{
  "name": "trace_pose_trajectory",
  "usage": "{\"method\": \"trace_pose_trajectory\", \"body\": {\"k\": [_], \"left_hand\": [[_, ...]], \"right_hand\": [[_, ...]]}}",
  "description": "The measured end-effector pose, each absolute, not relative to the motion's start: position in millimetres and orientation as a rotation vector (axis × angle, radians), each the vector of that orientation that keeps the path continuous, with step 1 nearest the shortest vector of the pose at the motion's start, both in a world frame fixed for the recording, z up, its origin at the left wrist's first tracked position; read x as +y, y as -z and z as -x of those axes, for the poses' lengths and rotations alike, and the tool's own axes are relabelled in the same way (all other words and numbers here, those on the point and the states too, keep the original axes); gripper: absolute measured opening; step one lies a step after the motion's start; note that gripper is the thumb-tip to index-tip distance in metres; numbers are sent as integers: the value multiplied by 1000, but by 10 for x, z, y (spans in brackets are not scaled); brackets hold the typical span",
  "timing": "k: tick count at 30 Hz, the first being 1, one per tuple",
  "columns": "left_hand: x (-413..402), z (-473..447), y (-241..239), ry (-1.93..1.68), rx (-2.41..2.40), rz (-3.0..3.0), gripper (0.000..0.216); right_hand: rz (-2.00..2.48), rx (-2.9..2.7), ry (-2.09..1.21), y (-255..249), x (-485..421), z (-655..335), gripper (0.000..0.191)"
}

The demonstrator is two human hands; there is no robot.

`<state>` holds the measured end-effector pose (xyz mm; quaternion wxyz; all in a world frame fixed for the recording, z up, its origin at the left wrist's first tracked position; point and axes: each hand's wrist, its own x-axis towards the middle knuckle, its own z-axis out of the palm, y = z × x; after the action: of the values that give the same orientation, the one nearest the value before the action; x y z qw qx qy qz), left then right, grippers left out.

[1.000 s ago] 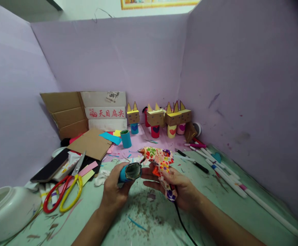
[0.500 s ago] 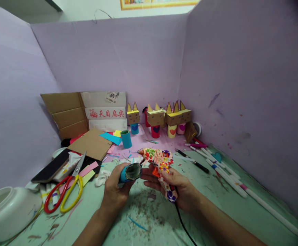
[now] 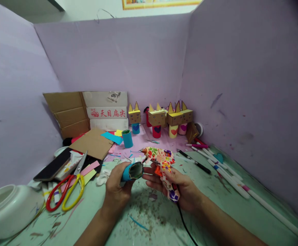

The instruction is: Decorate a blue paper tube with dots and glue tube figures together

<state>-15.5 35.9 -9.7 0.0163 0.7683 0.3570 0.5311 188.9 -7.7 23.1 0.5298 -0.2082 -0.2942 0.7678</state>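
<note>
My left hand (image 3: 116,189) is wrapped round a blue paper-covered tube (image 3: 131,171), its open end turned toward me. My right hand (image 3: 182,189) grips a flower-patterned glue gun (image 3: 161,162) by the handle, with a finger at the orange trigger. The gun's nozzle points left, just above the tube's rim. A black cord (image 3: 183,223) runs from the handle down toward me. Both hands hover over the green table (image 3: 143,212).
Red and yellow scissors (image 3: 65,191), a phone (image 3: 53,164) and a white jar (image 3: 9,208) lie at left. Cardboard pieces (image 3: 92,143), a blue tube (image 3: 127,138) and several cardboard animal figures (image 3: 161,119) stand at the back. Markers (image 3: 223,171) lie at right. Purple panels enclose the table.
The view has shifted slightly, so everything sits a little to the right. The hands, tube and glue gun keep almost the same pose, the nozzle staying at the tube's rim.
</note>
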Motion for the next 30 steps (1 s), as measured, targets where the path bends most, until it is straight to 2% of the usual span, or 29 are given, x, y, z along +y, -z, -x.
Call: {"method": "trace_pose_trajectory", "body": {"k": [5, 11, 14, 19, 30], "left_hand": [[366, 151, 158, -1701, 1109, -2435, 37], [358, 135, 67, -1668, 1233, -2317, 32], [375, 168, -23, -1651, 1362, -2104, 34], [411, 208, -93, -1586, 1310, -1889, 36], [419, 146, -75, -1475, 1186, -1679, 37]], "right_hand": [[501, -656, -1851, -247, -69, -1887, 42], [594, -718, -1789, -286, -87, -1883, 45], [705, -939, -1611, -294, -102, -1945, 47], [1005, -1329, -1218, -257, -79, -2070, 37], [1087, -1601, -1091, -347, -140, -2037, 35]]}}
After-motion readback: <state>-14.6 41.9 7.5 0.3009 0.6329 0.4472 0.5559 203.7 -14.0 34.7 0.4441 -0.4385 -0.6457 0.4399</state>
